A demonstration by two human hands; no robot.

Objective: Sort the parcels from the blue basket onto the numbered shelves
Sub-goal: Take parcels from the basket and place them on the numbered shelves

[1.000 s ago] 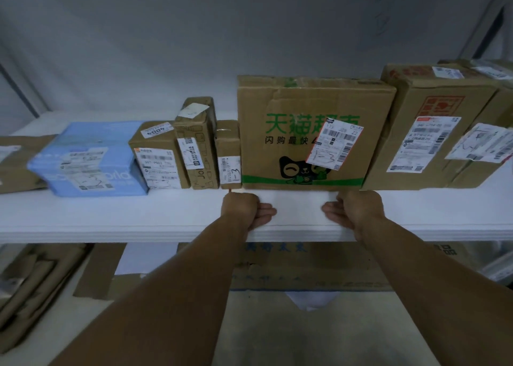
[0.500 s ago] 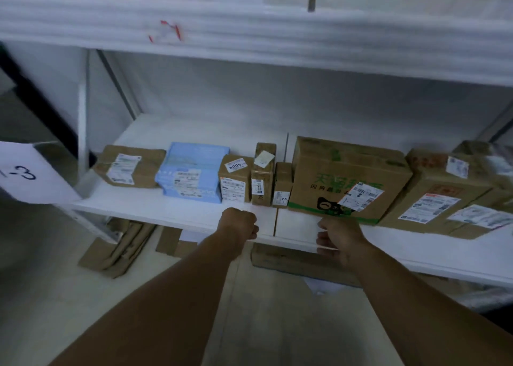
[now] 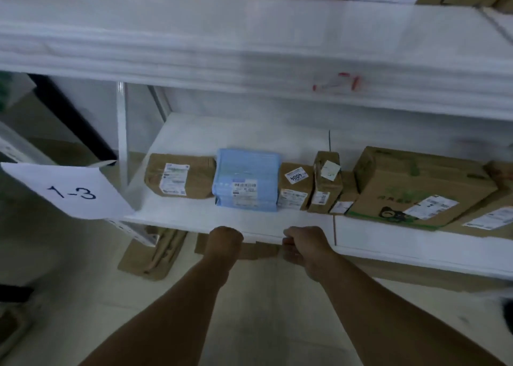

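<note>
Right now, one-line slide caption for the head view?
Two empty hands, left and right, at the white shelf edge tagged 1-3, facing brown cardboard parcels and a blue plastic-wrapped one.

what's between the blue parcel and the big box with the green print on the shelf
In the head view, three small brown parcels: one labelled 4004, a taller one and a low one stand between the blue parcel and the big box.

- The view has pulled back and swung left: the large green-printed box [image 3: 416,188] now sits at the right of the frame.
- The "1-3" sign [image 3: 70,192] shows fully at left.
- Left hand [image 3: 225,238] and right hand [image 3: 304,245], both curled, have drawn back to the shelf edge [image 3: 180,224].
</note>
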